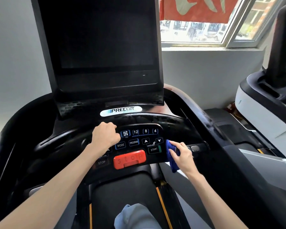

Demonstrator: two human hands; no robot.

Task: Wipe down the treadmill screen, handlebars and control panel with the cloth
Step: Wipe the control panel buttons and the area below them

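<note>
At the control panel's (pixel 139 137) 3 o'clock edge, the right hand (pixel 184 156) pinches the blue cloth (pixel 170 161) against it. At 10 o'clock, the left hand (pixel 105 135) rests, fingers curled; whether it holds anything, I cannot tell.

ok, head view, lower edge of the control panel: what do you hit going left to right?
STOP button → red stop bar → START button → blue cloth → right hand, which pinches the cloth.
</note>
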